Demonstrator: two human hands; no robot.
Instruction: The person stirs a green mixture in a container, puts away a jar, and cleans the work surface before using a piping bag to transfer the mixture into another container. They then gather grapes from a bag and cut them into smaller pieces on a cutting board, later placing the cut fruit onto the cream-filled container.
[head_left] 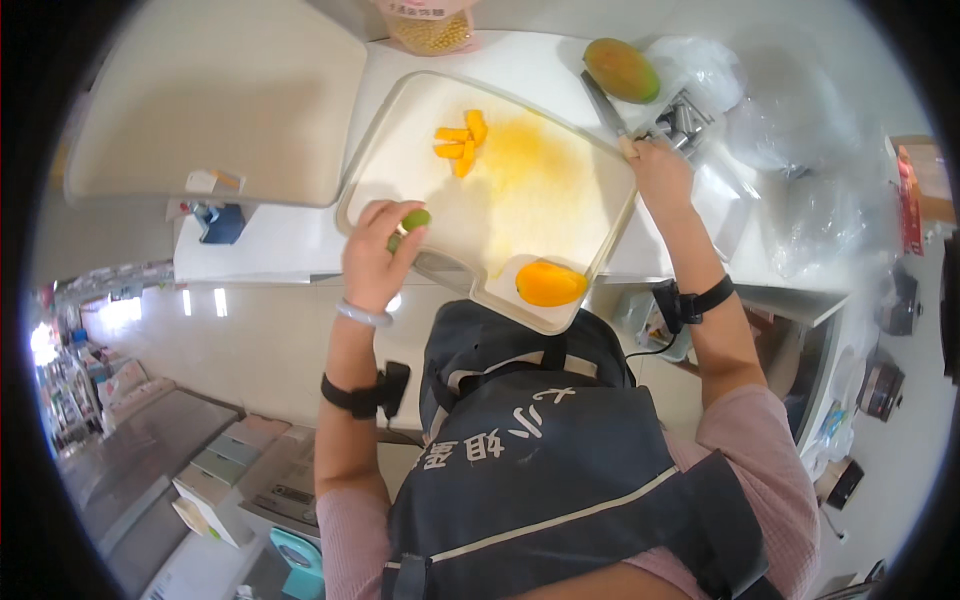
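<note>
My left hand (380,250) is over the left edge of a white cutting board (400,110). Its thumb and fingers are closed around small rounded green pieces (415,219), perhaps fruit skin. Beyond the board's right edge, my right hand (662,172) grips a knife (603,103) by its pale handle, blade pointing away and to the left. Several orange mango strips (465,150) lie together on the far part of the board. A peeled mango piece (551,284) rests at its near right corner. Yellow juice stains the board's middle.
A whole green-red mango (621,70) sits at the back right, near clear plastic bags (700,72) and a container of metal pieces (684,122). At the back stands a bag of yellow beans (432,30). A large beige panel (230,100) fills the far left.
</note>
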